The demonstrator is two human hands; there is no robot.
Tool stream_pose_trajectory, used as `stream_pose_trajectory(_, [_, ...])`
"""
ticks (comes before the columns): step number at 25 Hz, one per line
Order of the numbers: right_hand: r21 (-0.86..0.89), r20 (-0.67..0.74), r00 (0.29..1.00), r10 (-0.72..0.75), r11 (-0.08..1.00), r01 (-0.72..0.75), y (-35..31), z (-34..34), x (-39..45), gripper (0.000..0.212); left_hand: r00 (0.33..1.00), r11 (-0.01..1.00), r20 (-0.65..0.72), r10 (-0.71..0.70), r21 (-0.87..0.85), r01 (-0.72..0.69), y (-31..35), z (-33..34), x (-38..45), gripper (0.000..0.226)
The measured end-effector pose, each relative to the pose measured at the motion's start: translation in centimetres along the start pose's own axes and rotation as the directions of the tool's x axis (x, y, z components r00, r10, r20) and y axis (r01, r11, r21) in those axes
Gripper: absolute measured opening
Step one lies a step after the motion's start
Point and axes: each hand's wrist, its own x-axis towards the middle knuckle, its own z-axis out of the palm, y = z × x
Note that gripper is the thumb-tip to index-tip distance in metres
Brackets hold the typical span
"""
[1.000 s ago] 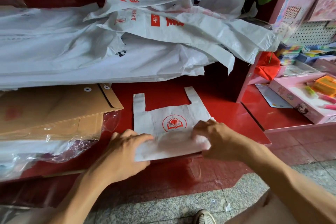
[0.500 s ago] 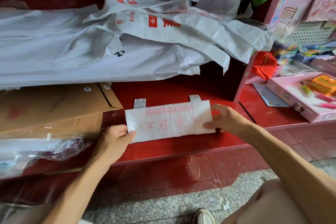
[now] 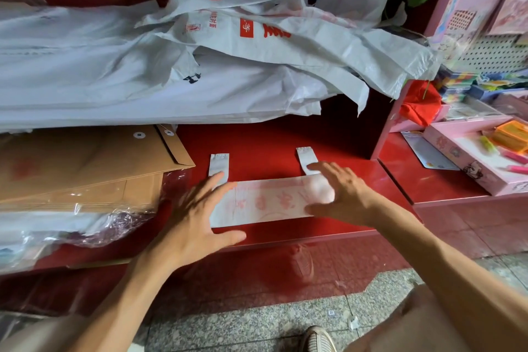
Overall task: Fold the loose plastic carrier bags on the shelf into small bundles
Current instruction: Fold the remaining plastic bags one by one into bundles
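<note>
Envelopes: at far left I see flat brown kraft card with string-button discs, stacked over crinkly clear wrap.
Pile: thin white plastic bags, wrinkled, red print on the upper ones, heaped along the back of the shelf.
Left hand: I have the fingers spread and straight, palm down on the left end of the bag, thumb pointing right along its near edge.
Bag: folded into a long flat white strip near the front edge of the glossy red shelf; faint red print shows through the film. Two narrow handle strips stick out behind it, flat on the shelf.
Right hand: fingers splayed and straight, lying on the bag's right end and the base of the right handle; the outline is motion-blurred.
Box: pink, rectangular, open, holding bright markers, on the lower ledge at right.
</note>
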Motion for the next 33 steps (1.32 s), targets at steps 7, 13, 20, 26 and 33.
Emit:
stream_pose_trajectory(7, [-0.336,0.114,0.987,-0.116,0.930,0.148,-2.3,-0.5,-3.2,0.059,0.989,0.982,0.134,0.069,0.168,-0.092,-0.7,-1.5,-1.5,0.063])
stream_pose_trajectory(13, [0.298,0.027,0.997,0.070,0.952,-0.075,0.6,-2.2,-0.9,0.010,0.940,0.849,0.075,-0.332,-0.411,0.333,-0.5,-2.2,-0.5,0.026])
stream_pose_trajectory(20, [0.141,-0.393,0.890,0.231,0.972,-0.190,0.7,-0.2,0.5,0.038,0.919,0.952,-0.254,-0.302,-0.135,0.275,-0.1,-0.7,0.8,0.041])
stream_pose_trajectory(26, [-0.131,0.175,0.979,-0.105,0.983,0.129,-4.7,2.6,-0.6,0.099,0.987,0.981,0.162,0.022,0.185,-0.052,1.3,1.2,1.3,0.109])
stream_pose_trajectory(33, [-0.278,0.062,0.952,-0.299,0.911,0.305,-3.9,0.0,-3.0,0.034,0.969,0.984,0.198,0.147,0.067,-0.163,-0.2,-1.5,-1.2,0.016])
